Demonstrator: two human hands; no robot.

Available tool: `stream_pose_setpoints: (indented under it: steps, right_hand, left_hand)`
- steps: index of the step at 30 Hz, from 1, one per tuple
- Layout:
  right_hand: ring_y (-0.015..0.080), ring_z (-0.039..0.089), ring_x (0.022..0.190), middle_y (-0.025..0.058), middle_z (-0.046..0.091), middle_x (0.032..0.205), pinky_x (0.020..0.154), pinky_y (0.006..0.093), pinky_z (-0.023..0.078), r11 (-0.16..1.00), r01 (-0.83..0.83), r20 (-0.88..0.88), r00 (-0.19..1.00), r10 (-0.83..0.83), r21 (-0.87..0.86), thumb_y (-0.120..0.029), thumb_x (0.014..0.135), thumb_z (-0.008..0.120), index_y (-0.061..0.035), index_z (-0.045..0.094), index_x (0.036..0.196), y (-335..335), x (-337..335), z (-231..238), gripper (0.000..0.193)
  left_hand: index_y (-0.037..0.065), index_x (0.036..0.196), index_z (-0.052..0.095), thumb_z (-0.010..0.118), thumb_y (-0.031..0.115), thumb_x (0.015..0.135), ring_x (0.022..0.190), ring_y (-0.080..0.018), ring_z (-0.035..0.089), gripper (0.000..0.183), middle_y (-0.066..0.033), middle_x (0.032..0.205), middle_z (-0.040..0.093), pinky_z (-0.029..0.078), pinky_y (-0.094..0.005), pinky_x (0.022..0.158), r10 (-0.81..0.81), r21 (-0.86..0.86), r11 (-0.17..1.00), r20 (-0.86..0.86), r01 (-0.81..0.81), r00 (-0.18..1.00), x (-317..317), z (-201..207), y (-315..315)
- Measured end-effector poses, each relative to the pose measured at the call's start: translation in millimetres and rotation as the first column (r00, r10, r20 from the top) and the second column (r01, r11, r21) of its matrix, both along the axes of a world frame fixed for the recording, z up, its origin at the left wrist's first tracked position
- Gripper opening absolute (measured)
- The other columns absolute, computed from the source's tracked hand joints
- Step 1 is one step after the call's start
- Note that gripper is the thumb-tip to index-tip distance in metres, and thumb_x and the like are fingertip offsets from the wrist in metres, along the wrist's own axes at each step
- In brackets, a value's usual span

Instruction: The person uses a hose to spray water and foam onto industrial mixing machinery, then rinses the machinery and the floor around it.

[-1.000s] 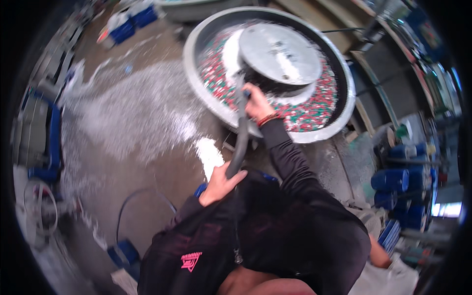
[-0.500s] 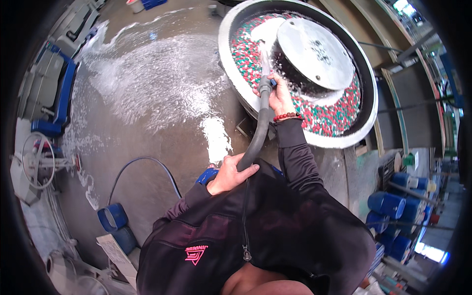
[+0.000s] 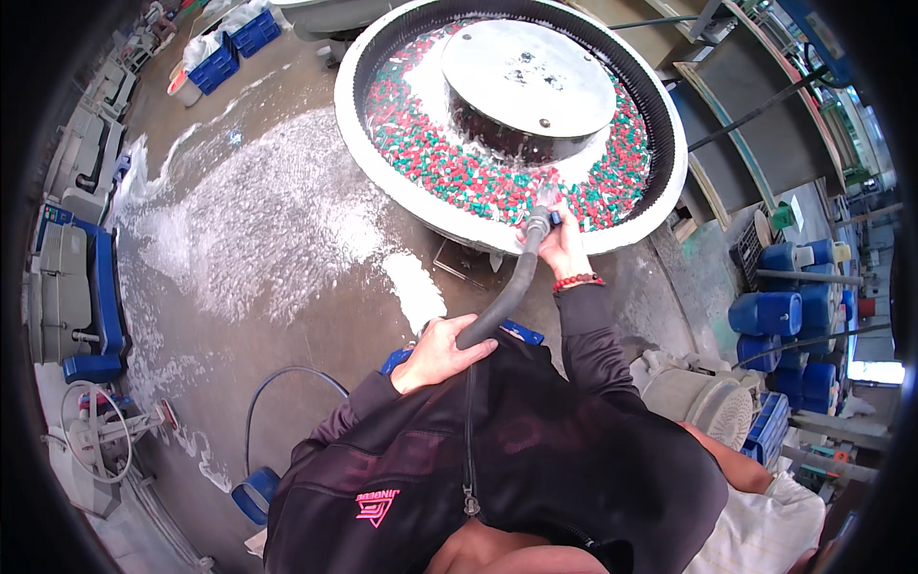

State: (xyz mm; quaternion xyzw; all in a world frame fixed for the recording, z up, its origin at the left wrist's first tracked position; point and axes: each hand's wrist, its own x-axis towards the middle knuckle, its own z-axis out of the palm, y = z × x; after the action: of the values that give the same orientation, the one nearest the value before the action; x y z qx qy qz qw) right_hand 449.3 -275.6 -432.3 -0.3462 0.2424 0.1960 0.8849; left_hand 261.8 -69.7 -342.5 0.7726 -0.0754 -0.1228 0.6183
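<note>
My left hand (image 3: 442, 354) is closed round a thick dark hose (image 3: 516, 292) close to my body. Near the hose's outlet, my right hand (image 3: 564, 251), with a red bead bracelet at its wrist, grips the grey end fitting (image 3: 538, 222). Water sprays from that end at the near rim of a large round tub (image 3: 382, 182). The tub has a pale rim and a dark ribbed inner wall. Red, green and white small pieces (image 3: 449, 172) fill its ring-shaped trough. A raised metal disc-topped hub (image 3: 529, 77) stands in the middle.
Foam lies on the wet floor (image 3: 277, 210) left of the tub. Blue crates (image 3: 212, 63) stand far left, grey machines (image 3: 62, 287) along the left. Blue plastic drums (image 3: 765, 314) and a ribbed pale machine part (image 3: 703, 402) are at right. Another person's arm (image 3: 732, 457) shows lower right.
My right hand has brought the hose end back from beside the hub to the near rim. The view has shifted, and another person's arm now shows at lower right.
</note>
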Motion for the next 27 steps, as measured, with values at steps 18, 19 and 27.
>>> stream_pose_setpoints:
  steps: [18, 19, 27]
  right_hand:
    - [0.0100, 0.050, 0.060, -0.0001, 0.051, 0.071, 0.053, 0.0280, 0.040, 0.825, -0.262, 0.286, 0.850, 0.443, -0.501, -0.038, 0.077, 0.060, -0.0106, 0.050, 0.084, 120.1, 114.2, 53.3, 0.030]
    - [0.0098, 0.050, 0.060, -0.0009, 0.051, 0.071, 0.055, 0.0270, 0.038, 0.824, -0.320, 0.300, 0.819, 0.488, -0.467, -0.038, 0.076, 0.060, -0.0108, 0.051, 0.085, 115.3, 124.2, 47.6, 0.030]
    - [0.0184, 0.054, 0.068, 0.0064, 0.055, 0.077, 0.062, 0.0376, 0.047, 0.744, -0.634, 0.178, 0.723, 0.667, -0.212, -0.021, 0.079, 0.057, -0.0059, 0.051, 0.089, 122.5, 155.7, 43.8, 0.020]
  left_hand:
    - [-0.001, 0.084, 0.059, 0.065, 0.029, 0.076, 0.055, -0.0044, 0.046, 0.031, -0.0045, 0.055, 0.052, 0.039, -0.0236, 0.052, 0.494, -0.132, 0.856, -0.079, -0.500, 0.866, 48.7, 6.5, -15.5]
    - [0.000, 0.087, 0.059, 0.064, 0.028, 0.077, 0.055, -0.0066, 0.047, 0.031, -0.0069, 0.057, 0.052, 0.039, -0.0257, 0.052, 0.507, -0.186, 0.841, -0.059, -0.509, 0.860, 55.2, 4.7, -21.1]
    - [0.001, 0.092, 0.060, 0.063, 0.030, 0.078, 0.059, -0.0116, 0.053, 0.033, -0.0100, 0.065, 0.058, 0.043, -0.0275, 0.058, 0.465, -0.158, 0.863, -0.125, -0.480, 0.876, 68.9, 1.4, -41.9]
